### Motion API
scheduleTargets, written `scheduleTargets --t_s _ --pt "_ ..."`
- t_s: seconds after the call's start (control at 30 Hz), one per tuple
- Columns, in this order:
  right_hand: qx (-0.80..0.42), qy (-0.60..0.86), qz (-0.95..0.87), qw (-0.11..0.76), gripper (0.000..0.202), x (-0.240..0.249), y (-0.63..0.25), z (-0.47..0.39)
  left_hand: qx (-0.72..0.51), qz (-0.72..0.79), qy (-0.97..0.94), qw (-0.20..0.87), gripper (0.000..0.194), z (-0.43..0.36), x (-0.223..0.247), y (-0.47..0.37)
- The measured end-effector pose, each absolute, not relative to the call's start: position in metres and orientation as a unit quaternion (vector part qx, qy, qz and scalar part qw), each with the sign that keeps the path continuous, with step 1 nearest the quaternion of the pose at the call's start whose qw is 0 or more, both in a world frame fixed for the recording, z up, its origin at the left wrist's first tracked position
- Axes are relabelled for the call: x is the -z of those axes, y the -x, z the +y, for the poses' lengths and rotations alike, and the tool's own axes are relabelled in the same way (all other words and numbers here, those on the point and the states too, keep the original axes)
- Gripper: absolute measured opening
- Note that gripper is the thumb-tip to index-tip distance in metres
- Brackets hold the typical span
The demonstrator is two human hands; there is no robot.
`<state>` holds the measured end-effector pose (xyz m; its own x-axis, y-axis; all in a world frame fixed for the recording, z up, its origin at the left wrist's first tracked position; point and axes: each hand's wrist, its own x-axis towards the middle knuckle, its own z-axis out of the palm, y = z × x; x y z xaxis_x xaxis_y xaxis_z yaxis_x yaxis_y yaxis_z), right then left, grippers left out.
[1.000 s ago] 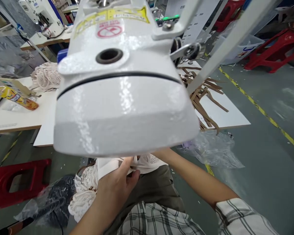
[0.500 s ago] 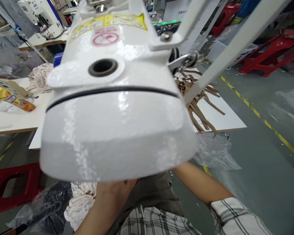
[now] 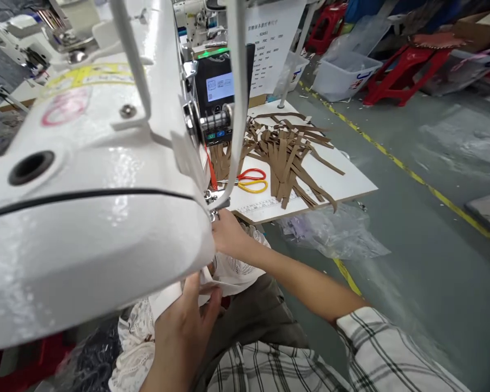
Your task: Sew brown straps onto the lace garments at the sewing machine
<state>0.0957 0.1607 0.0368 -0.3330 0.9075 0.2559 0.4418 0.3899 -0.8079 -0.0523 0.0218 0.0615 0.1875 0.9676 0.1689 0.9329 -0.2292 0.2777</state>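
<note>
A white sewing machine fills the left side of the view and hides part of the work below it. My left hand grips cream lace fabric under the machine head, thumb and fingers closed on its edge. Beyond it, my right hand is up by the machine's needle end, just above the same fabric. Its fingertips are tucked behind the machine, so their hold is hidden. More cream lace hangs beside my left forearm.
Brown fabric strips lie heaped on the white table, by red-and-yellow-handled scissors. A control screen stands behind the machine. Plastic bags are at the table's front edge. A red stool and clear bin stand on the floor.
My view has swung right, bringing the scissors and screen into sight. My right hand, hidden before, now shows by the needle end. The left hand now shows gripping the lace fabric.
</note>
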Motion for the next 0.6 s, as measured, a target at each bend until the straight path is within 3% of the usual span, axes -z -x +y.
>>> scheduleTargets --t_s 0.23,0.37,0.6 --pt "-0.415 0.437 -0.608 0.518 0.030 -0.023 -0.105 0.139 -0.115 0.634 -0.763 0.045 0.062 0.020 -0.064 0.056" --pt "-0.504 0.420 -0.553 0.514 0.029 -0.014 -0.109 0.117 -0.100 0.635 -0.763 0.059 0.060 0.020 -0.065 0.055" --pt "-0.553 0.426 -0.526 0.486 0.028 -0.009 -0.113 0.090 -0.104 0.634 -0.766 0.035 0.062 0.017 -0.063 0.060"
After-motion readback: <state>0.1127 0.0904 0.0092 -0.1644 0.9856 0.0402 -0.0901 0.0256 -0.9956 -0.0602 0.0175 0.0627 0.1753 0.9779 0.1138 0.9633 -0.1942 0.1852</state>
